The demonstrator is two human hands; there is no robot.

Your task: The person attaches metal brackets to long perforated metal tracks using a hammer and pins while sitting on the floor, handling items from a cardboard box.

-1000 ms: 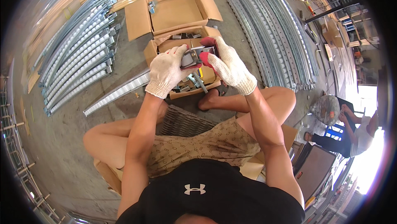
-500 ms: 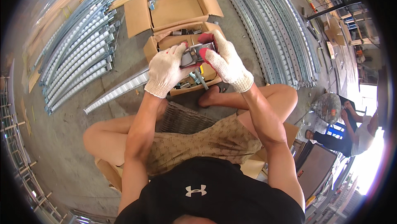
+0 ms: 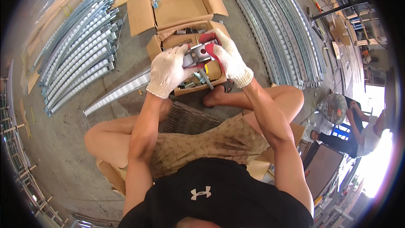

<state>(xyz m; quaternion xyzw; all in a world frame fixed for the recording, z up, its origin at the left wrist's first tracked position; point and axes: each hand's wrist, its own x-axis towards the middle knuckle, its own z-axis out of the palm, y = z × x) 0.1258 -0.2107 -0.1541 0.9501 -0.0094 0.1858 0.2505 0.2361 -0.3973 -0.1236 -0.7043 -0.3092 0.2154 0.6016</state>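
A grey metal bracket (image 3: pixel 195 55) is clasped between the fingers of both gloved hands, just above the centre of the frame. By the red-coated fingertips (image 3: pixel 206 38) and thumb of the right hand (image 3: pixel 232 59), its upper-right end is pinched. Its lower-left end is gripped by the left hand (image 3: pixel 167 71), whose thumb is laid along the top edge; the undersides of the left fingers are hidden, so how far they are closed around the piece cannot be told. The bracket's long axis is slanted from lower left to upper right, across the gap between the palms, so that neither hand is nearer: each end is touched by one.

Behind the left wrist, the upper end of a single roller track (image 3: pixel 116 93) is covered from view; its length is stretched toward the left of the frame, and whether it is joined to the bracket cannot be seen. Beneath the hands, an open carton (image 3: pixel 153 47) is filled with loose metal parts (image 3: pixel 203 79). Beyond it, at the top centre, a larger open box (image 3: pixel 181 11) is placed, with a small metal piece (image 3: pixel 155 1) held in its upper-left corner. Roller tracks (image 3: pixel 80 59) are laid side by side at upper left, and perforated rails (image 3: pixel 280 38) at upper right.
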